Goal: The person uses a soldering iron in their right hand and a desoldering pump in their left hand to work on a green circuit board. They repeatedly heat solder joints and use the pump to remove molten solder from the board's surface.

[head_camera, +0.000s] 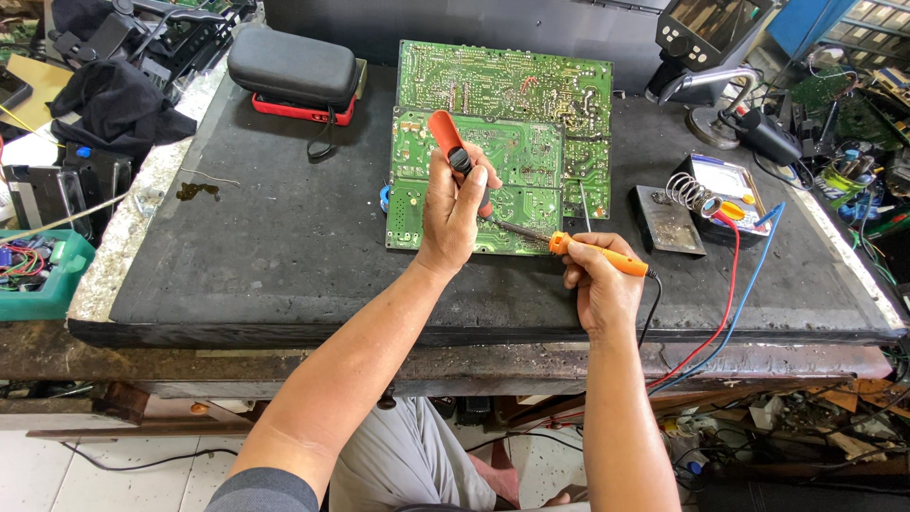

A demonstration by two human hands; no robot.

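My left hand (pixel 453 210) grips an orange and black desoldering pump (pixel 449 141), held upright with its tip down on a green circuit board (pixel 519 152). My right hand (pixel 599 284) holds an orange-handled soldering iron (pixel 597 254), whose metal tip points left onto the lower edge of the same board, close under my left hand. A second, larger green circuit board (pixel 507 81) lies partly beneath it, farther back on the black mat (pixel 284 228).
A black zip case on a red box (pixel 294 71) sits at the back left. A soldering iron stand with coil (pixel 687 204) and a multimeter (pixel 730 190) with red and blue leads are at the right. A green parts tray (pixel 43 270) is at the far left.
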